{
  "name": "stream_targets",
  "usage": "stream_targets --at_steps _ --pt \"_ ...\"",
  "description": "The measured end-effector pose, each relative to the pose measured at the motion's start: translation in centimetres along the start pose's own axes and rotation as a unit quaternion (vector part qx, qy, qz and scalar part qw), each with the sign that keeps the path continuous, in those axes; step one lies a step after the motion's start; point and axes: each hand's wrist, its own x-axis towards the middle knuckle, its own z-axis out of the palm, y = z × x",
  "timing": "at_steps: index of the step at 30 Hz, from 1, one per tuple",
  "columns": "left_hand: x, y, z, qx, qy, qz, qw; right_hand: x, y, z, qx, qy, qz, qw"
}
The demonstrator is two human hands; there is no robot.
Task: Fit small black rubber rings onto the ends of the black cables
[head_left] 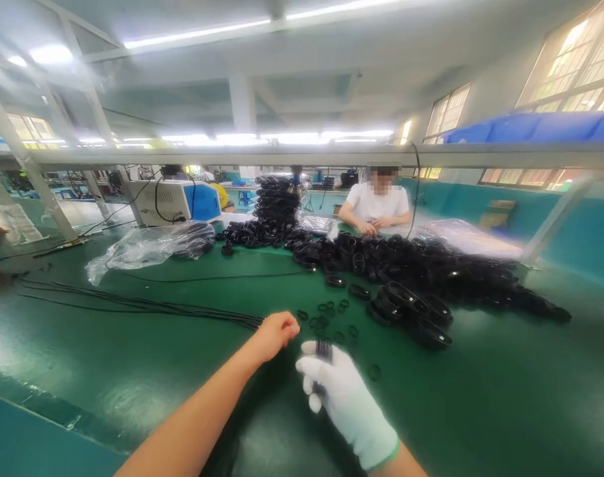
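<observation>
My left hand (279,331) is bare, its fingers curled together above the green table; what they pinch, if anything, is hidden. Several long black cables (183,308) stretch from the left and disappear behind that hand. Close beside it on the right, my right hand (329,377) wears a white glove and is closed around a bundle of slim black pieces (324,351), set side by side between thumb and fingers. Whether these pieces join the cables I cannot tell. Small black rings (322,322) lie scattered just beyond both hands.
A large heap of black oval casings (411,265) spreads across the back right. Clear plastic bags (153,245) lie back left, near a white-and-blue machine (177,201). Wrapped black stacks (279,199) stand behind. Across the table sits a person in white (379,202). A rail (302,156) runs overhead.
</observation>
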Motion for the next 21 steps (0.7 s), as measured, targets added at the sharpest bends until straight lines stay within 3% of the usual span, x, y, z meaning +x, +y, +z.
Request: stream_targets --at_steps 3,5,7,10,12,14,18,19,20,21 --pt "-3.8 0.5 0.4 -0.121 -0.045 -0.009 0.992 1.0 0.4 0.2 -0.024 0.047 -0.04 0.998" --pt "-5.7 0.5 1.5 -0.272 -0.052 -0.04 0.96 1.6 1.0 0.5 -0.052 0.036 -0.041 0.997" --pt "-6.7 0.2 2.7 -0.354 -0.018 -0.065 0.933 2.0 1.9 0.7 -0.085 0.03 -0.03 0.996" --pt "-7.4 -0.9 3.9 -0.339 0.042 -0.068 0.937 2.0 3.2 0.6 -0.033 0.025 -0.004 0.999" --pt "-7.9 -1.3 4.1 -0.326 0.057 -0.058 0.942 1.3 3.4 0.1 0.076 -0.015 0.028 0.997" --pt "-8.8 -1.2 3.8 -0.376 0.056 -0.049 0.923 0.3 3.0 -0.4 0.158 -0.089 0.066 0.981" --pt "-10.8 0.2 2.0 -0.594 0.017 -0.011 0.804 -1.6 1.3 -0.7 0.16 -0.21 0.077 0.962" --pt "-11.1 0.4 1.4 -0.605 -0.011 -0.001 0.796 -1.9 0.9 -0.5 0.145 -0.229 0.075 0.96" --pt "-11.3 0.5 0.7 -0.583 -0.041 0.006 0.812 -2.0 0.7 -0.3 0.126 -0.246 0.073 0.958" --pt "-11.4 0.4 0.0 -0.529 -0.068 0.009 0.846 -2.0 0.5 -0.1 0.104 -0.26 0.069 0.957"
